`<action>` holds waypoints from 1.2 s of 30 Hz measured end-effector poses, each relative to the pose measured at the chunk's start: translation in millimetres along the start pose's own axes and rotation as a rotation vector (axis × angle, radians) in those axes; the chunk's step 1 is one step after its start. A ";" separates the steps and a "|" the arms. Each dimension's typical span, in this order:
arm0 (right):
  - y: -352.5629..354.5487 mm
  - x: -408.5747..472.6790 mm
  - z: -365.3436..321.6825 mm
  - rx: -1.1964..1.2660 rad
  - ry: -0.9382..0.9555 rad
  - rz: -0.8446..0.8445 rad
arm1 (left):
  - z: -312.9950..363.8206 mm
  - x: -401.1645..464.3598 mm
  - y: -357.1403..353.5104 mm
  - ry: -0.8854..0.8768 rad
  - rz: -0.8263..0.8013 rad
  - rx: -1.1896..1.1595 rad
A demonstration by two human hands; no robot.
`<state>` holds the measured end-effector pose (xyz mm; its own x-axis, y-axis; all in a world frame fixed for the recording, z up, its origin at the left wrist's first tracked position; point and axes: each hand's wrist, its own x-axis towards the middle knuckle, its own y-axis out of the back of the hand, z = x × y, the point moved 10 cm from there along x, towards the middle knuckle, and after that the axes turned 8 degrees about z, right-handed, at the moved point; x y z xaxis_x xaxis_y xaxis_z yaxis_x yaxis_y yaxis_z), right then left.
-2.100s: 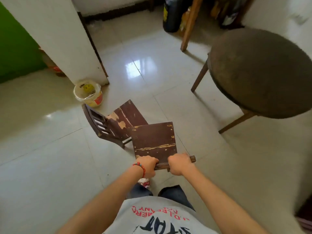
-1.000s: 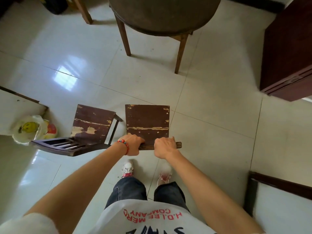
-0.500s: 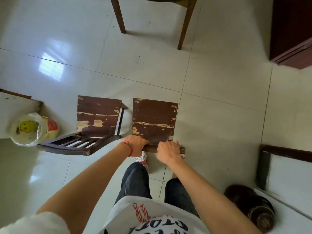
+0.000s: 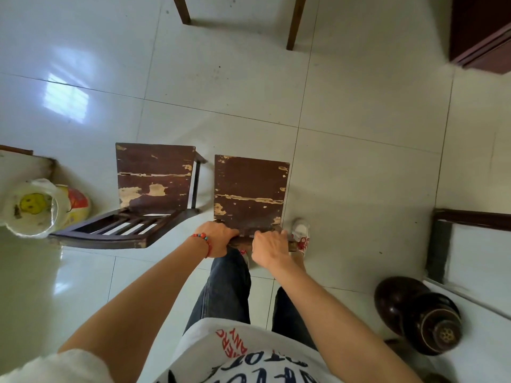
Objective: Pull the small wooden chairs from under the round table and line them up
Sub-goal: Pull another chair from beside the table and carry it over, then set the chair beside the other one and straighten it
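Two small dark wooden chairs with chipped paint stand side by side on the pale tile floor. The right chair (image 4: 250, 192) is directly in front of me; my left hand (image 4: 218, 239) and my right hand (image 4: 269, 246) both grip the top rail of its backrest. The left chair (image 4: 153, 178) stands a small gap away, with its slatted backrest toward me. Only two legs of the round table (image 4: 294, 23) show at the top edge.
A white bucket lined with a smiley-face bag (image 4: 30, 208) sits left of the chairs by a wall corner. A dark cabinet (image 4: 481, 31) is at the upper right. A dark round vase (image 4: 420, 313) stands at the lower right beside a door frame (image 4: 439, 244).
I have drawn the held chair back from the table and turned it square beside the left chair. The view has tilted down, so the tabletop has left the frame and the vase appeared.
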<state>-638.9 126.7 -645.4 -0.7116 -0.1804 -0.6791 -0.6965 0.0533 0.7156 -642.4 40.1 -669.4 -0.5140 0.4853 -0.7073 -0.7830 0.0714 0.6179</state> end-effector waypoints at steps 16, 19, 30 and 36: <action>-77.7 -18.1 -20.9 0.223 0.024 -0.248 | -29.0 -21.7 -60.9 0.081 -0.106 0.022; -78.7 -18.2 -19.6 0.247 0.034 -0.261 | -30.4 -23.6 -62.1 0.118 -0.125 -0.024; 32.9 -23.9 21.1 0.839 -0.275 0.062 | -16.3 -29.0 50.1 0.425 0.118 -0.791; 161.8 -71.5 68.2 1.310 -0.353 0.559 | 12.2 -55.6 159.3 0.455 0.529 -1.207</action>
<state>-707.0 215.1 -492.2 -0.7620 0.3972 -0.5115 0.2241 0.9028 0.3671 -734.2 35.2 -527.4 -0.7253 -0.1206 -0.6778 -0.1580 -0.9291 0.3344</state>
